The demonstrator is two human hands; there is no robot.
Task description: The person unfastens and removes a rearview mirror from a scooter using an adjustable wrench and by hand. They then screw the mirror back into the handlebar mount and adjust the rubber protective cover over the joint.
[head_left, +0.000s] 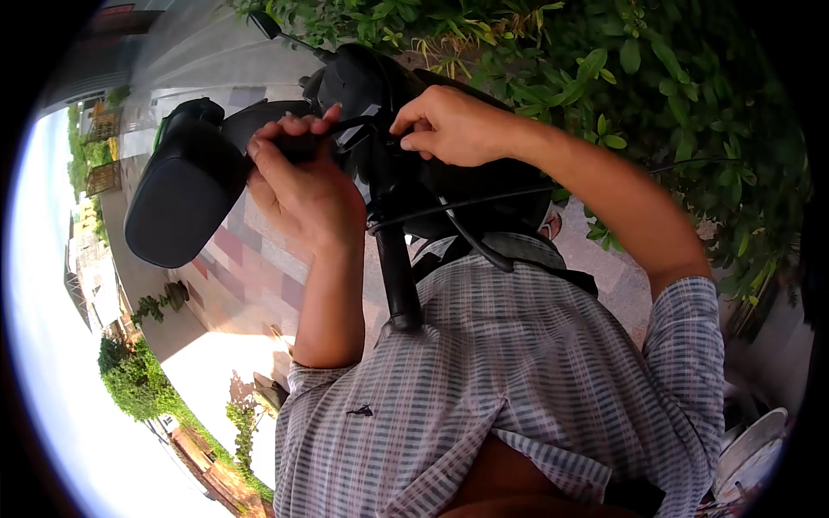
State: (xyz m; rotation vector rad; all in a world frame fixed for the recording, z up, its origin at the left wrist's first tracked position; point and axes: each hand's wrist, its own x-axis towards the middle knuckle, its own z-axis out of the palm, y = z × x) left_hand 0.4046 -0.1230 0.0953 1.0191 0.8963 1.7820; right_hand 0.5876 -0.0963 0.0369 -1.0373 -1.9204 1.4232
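Palm up, my left hand (pixel 306 177) is curled round a black curved part (pixel 350 129) at the handlebar; its full shape is hidden by the fingers. My right hand (pixel 453 128) is beside it, thumb and index finger closed at the black handlebar mount. I cannot make out what, if anything, they pinch. A black handlebar grip (pixel 397 281) points towards my checked shirt (pixel 484 345), with a black lever (pixel 479 242) beside it. Left of my left hand is a large black mirror housing (pixel 186 194).
A thin black rod (pixel 484 200) crosses below my right forearm. Another mirror (pixel 264 24) stands at the far end of the motorbike (pixel 350 78). Leafy bushes (pixel 639 78) border the right side. Paving tiles (pixel 250 246) lie below, with a potted plant (pixel 173 298) at left.
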